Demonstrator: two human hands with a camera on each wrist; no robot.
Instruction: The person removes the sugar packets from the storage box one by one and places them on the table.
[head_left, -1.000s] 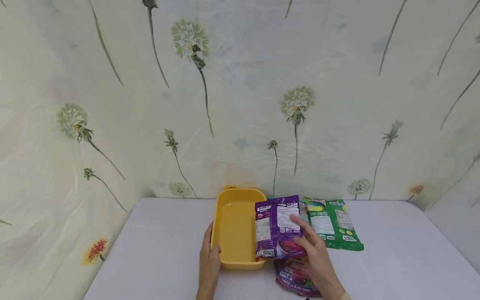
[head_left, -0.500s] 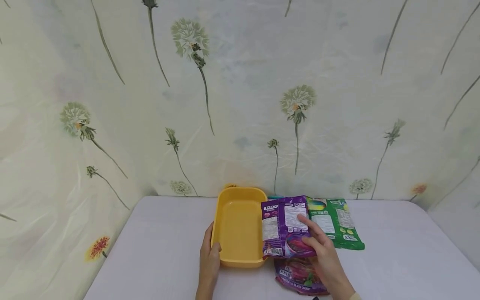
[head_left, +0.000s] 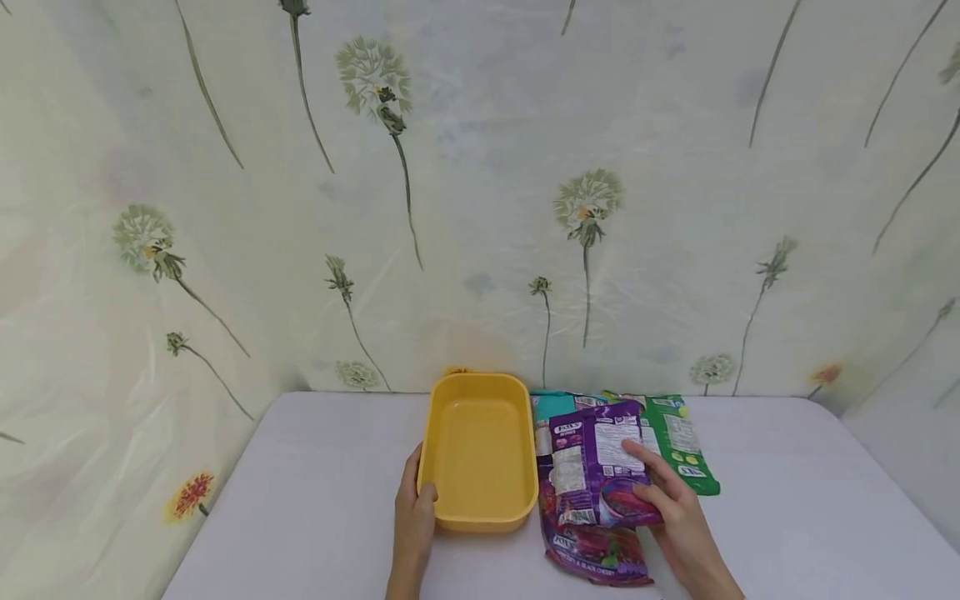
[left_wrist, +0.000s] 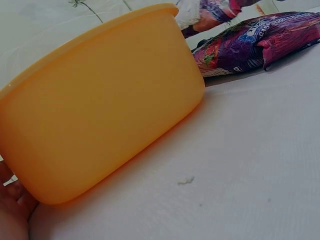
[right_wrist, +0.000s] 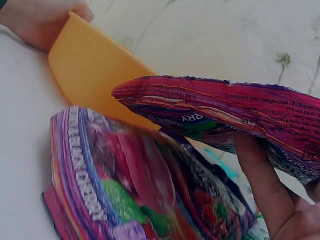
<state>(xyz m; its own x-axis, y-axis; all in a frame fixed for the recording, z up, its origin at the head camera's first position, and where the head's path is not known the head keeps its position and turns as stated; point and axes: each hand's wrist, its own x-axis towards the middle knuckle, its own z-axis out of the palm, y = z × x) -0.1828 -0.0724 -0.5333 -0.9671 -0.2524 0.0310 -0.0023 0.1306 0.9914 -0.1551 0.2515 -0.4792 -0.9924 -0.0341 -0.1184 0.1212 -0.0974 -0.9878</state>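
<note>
A yellow plastic tub (head_left: 480,526) stands on the table with nothing inside it. My left hand (head_left: 415,508) grips its left side, thumb at the rim and fingers along the outer wall. To the right of the tub, my right hand (head_left: 678,512) holds a purple candy bag (head_left: 570,471), printed back upward, thumb on top and a finger underneath. Held above a second purple candy bag (right_wrist: 135,175), marked "black cherry", it is apart from that bag in the right wrist view. The lower bag lies beside the tub's front right corner.
Behind the held bag lie a teal bag (head_left: 551,407), partly covered, and a green bag (head_left: 686,446) to its right. The white-covered table (head_left: 322,500) ends against a flower-printed curtain (head_left: 480,208).
My right hand has carried the purple candy bag rightward and slightly nearer, off the tub's right rim. More of the teal bag shows now. My left hand stays on the tub.
</note>
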